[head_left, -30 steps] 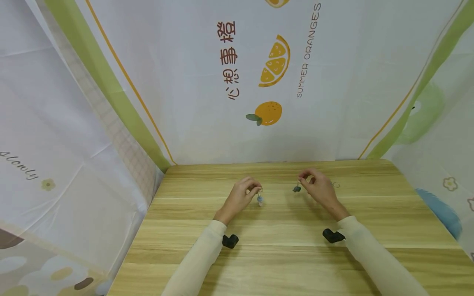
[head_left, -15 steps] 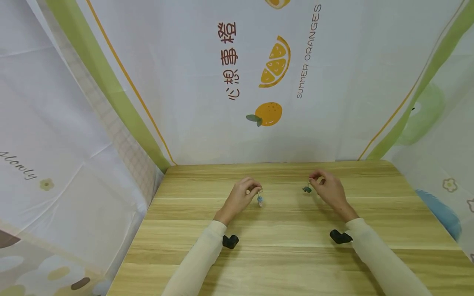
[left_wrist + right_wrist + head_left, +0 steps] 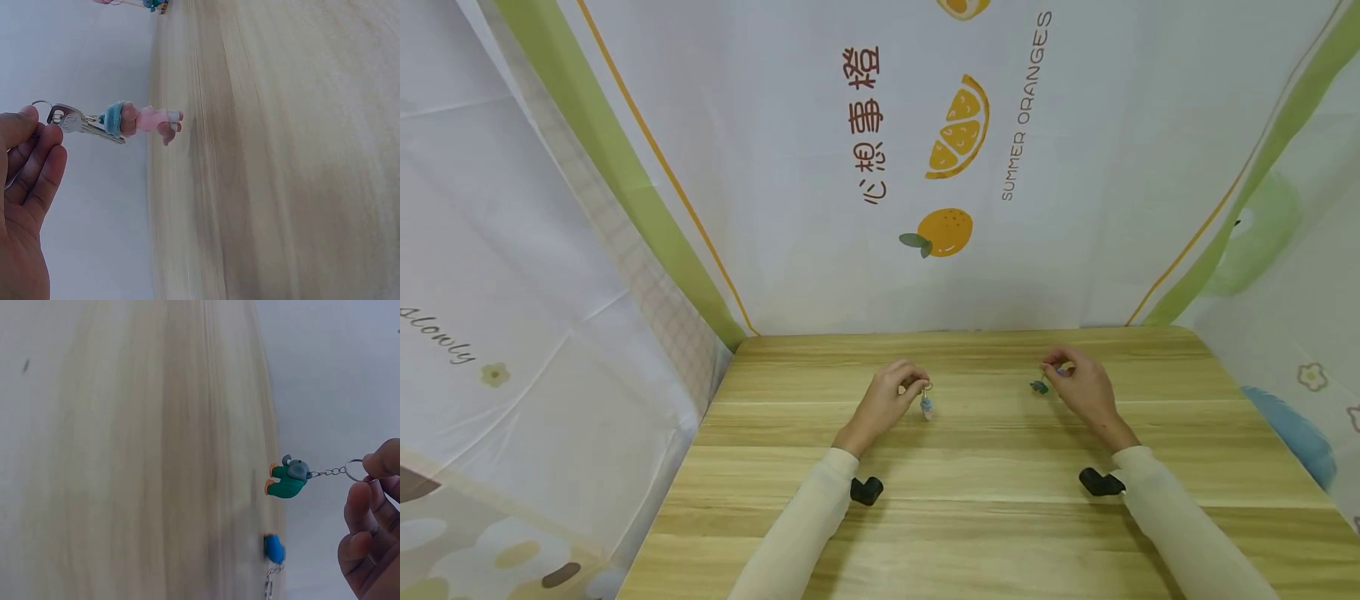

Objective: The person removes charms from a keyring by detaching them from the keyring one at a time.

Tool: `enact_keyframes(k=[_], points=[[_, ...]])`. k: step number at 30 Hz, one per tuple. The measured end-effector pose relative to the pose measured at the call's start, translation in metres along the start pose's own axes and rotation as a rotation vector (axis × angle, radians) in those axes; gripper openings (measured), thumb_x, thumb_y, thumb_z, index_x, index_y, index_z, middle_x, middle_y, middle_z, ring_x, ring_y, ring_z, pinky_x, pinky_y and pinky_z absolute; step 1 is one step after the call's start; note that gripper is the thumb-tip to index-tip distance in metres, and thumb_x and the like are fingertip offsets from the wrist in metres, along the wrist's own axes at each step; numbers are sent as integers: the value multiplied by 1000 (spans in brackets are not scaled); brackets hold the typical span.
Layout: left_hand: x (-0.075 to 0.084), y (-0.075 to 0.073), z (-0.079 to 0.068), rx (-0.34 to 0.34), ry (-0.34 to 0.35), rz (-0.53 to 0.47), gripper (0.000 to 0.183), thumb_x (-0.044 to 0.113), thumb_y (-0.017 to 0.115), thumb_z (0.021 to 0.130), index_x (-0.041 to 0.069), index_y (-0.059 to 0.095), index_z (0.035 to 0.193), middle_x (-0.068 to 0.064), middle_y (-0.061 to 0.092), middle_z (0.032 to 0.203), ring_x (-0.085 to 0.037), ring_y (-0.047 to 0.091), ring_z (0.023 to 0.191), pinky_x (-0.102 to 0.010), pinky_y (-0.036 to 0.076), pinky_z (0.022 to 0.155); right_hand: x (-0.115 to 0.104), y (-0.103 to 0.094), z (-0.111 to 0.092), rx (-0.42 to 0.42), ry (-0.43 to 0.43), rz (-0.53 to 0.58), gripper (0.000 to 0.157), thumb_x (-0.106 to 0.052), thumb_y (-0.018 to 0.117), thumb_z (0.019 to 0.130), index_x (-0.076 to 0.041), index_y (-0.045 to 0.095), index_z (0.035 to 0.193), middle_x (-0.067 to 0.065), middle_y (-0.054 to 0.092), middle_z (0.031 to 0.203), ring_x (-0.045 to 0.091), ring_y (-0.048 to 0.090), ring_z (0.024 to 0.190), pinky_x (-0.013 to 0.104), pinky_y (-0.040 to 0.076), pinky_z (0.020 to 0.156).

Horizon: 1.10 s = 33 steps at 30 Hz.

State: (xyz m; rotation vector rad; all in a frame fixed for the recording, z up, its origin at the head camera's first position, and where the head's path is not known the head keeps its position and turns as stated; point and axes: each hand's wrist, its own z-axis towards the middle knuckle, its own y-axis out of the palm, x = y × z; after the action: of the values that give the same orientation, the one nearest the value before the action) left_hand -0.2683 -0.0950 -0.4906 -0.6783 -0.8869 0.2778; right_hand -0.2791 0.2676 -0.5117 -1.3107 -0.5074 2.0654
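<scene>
My left hand [image 3: 882,404] pinches a split ring at the left of the table's middle. Two keys [image 3: 78,122] hang from it, along with a small doll charm [image 3: 147,117] in a teal hat and pink clothes. Farther right, my right hand [image 3: 1084,390] pinches the ring [image 3: 354,470] of another keychain. From its short chain dangles a green figurine [image 3: 287,480] with a grey head and orange feet. Below that hand, a keychain with a blue figurine [image 3: 274,549] lies on the table, partly hidden by the hand in the head view.
The wooden table [image 3: 970,533] ends at the back against a white cloth [image 3: 775,167] printed with oranges. More printed cloth hangs on the left and right sides. A black bracket-like piece [image 3: 867,490] shows at each wrist.
My right hand has moved to the right with the green figurine keychain, coming over the one lying on the table. The left hand and its keys have stayed in place.
</scene>
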Motion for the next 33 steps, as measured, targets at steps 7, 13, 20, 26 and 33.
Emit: enact_keyframes(k=[7,13,20,26,33], points=[[2,0,-1,11,4,2,9,14,68,105,10,75,110,-2,72,106,-15,68,92,-27,59,81,10,-4,-5,-6,43,3,14,-15,71,103,-4,73,111,14,73,98,1,57,58,25,46,48],[2,0,-2,10,3,2,10,14,68,106,10,75,111,-2,72,106,-15,68,93,-26,59,80,14,-9,-7,-3,91,-11,14,-17,71,104,-5,72,111,15,74,100,0,62,64,24,47,51],[2,0,-1,4,16,-1,10,14,68,105,8,75,111,-3,71,105,-16,69,92,-25,59,79,20,-15,-8,11,134,-50,16,-19,71,103,-5,72,111,15,74,101,-4,58,67,23,47,55],[1,1,-1,7,16,-6,12,14,68,105,7,75,111,-3,71,105,-16,69,92,-25,58,79,27,-20,-9,9,171,-61,18,-22,70,104,-6,71,111,14,72,101,3,58,68,25,46,55],[2,1,-1,7,30,-2,14,13,68,105,3,75,112,-5,72,105,-17,70,93,-26,59,79,36,-24,-10,-2,219,-98,18,-24,68,104,-7,72,108,14,72,99,8,56,65,26,43,55]])
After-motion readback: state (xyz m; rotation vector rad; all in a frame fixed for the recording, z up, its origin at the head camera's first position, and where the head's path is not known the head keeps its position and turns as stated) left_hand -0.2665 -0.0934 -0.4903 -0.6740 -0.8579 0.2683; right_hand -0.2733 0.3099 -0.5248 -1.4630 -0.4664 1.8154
